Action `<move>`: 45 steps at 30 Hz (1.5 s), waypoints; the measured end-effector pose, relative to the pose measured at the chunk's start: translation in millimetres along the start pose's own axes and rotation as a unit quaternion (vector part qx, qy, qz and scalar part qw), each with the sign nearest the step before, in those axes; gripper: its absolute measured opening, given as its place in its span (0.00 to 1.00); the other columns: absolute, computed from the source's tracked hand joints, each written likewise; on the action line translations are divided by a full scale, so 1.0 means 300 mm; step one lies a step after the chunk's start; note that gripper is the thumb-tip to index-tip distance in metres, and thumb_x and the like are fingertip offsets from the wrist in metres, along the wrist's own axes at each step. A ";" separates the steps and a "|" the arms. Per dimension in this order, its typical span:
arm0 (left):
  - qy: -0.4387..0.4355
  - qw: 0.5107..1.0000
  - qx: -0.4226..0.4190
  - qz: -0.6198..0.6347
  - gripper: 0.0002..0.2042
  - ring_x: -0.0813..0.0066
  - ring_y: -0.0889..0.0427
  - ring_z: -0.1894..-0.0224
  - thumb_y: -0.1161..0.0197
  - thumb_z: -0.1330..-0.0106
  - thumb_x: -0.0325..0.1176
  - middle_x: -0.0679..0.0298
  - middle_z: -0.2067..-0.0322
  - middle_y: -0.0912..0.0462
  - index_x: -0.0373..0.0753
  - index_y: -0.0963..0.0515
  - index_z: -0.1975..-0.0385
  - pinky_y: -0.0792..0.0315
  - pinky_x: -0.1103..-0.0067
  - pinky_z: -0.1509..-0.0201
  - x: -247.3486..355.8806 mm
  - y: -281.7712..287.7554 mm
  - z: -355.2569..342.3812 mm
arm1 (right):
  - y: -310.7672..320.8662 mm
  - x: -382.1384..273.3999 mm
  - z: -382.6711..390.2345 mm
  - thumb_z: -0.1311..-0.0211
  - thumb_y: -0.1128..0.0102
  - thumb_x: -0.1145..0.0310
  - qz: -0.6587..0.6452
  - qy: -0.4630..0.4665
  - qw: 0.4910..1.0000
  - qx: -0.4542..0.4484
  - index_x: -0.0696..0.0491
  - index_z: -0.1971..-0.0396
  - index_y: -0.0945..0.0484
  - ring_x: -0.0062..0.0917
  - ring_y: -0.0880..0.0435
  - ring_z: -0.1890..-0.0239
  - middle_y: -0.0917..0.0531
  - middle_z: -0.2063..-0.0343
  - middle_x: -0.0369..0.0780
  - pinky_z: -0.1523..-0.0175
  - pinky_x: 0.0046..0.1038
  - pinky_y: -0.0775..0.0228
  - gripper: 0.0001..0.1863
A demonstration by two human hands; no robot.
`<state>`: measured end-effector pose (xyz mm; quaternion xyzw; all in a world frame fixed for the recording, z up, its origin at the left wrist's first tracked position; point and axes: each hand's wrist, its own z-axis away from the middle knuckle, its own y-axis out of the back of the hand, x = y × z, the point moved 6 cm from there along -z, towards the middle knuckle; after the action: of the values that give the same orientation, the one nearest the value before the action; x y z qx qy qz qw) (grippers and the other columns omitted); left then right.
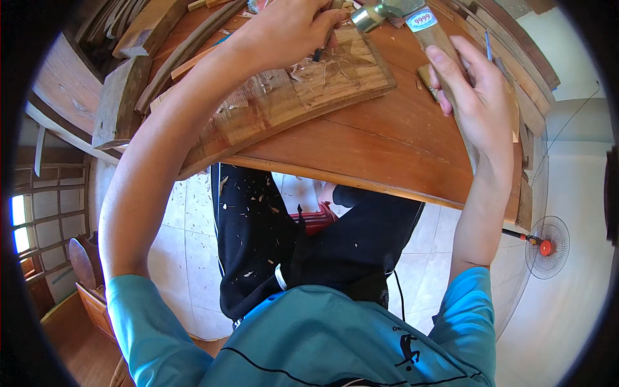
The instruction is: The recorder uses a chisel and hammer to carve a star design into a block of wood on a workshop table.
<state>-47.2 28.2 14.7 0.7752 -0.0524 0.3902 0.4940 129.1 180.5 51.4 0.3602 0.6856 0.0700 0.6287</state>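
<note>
My left hand (293,29) is closed around a chisel (317,54), whose dark blade points down at a thick wooden board (271,122). Most of the chisel hides behind my fingers. A carved pattern of leaf-like cuts shows on the board's far right part, with pale shavings scattered over it. In my right hand (474,97) is a hammer (441,40), gripped by its wooden handle. Its metal head hangs close to the right of my left hand, above the board's far edge, and the two do not appear to touch.
The board lies on a brown wooden table (361,145), its near left corner reaching past the front edge. Wood blocks (122,97) and strips crowd the left side. Planks (516,71) line the right. A wall-side fan (547,248) stands at right; shavings dot my dark trousers (258,226).
</note>
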 end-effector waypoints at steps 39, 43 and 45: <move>-0.247 0.960 0.088 -0.097 0.10 0.63 0.14 0.57 0.33 0.30 0.31 0.57 0.58 0.13 0.37 0.16 0.52 0.22 0.70 0.49 0.044 0.078 0.183 | 0.099 0.016 0.100 0.27 0.37 0.58 0.011 -0.042 0.998 0.040 0.55 0.65 0.22 0.09 0.34 0.82 0.26 0.80 0.30 0.77 0.19 0.44 0.14; -0.266 0.950 0.110 -0.122 0.11 0.63 0.12 0.55 0.33 0.30 0.29 0.56 0.58 0.12 0.35 0.18 0.52 0.21 0.70 0.49 0.046 0.082 0.201 | 0.090 -0.045 0.096 0.28 0.35 0.59 0.013 -0.007 0.999 0.034 0.56 0.62 0.21 0.10 0.33 0.82 0.25 0.80 0.30 0.76 0.18 0.43 0.14; -0.212 0.970 0.112 -0.053 0.12 0.62 0.10 0.53 0.33 0.30 0.30 0.56 0.57 0.12 0.34 0.20 0.50 0.19 0.70 0.47 0.022 0.096 0.195 | 0.084 -0.070 0.090 0.29 0.35 0.59 0.014 0.005 0.999 0.033 0.56 0.62 0.21 0.10 0.33 0.82 0.25 0.80 0.31 0.76 0.18 0.43 0.14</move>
<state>-23.6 -31.6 27.7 0.8922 -0.0708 0.1942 0.4016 162.7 177.0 76.9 0.3898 0.6859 0.0575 0.6117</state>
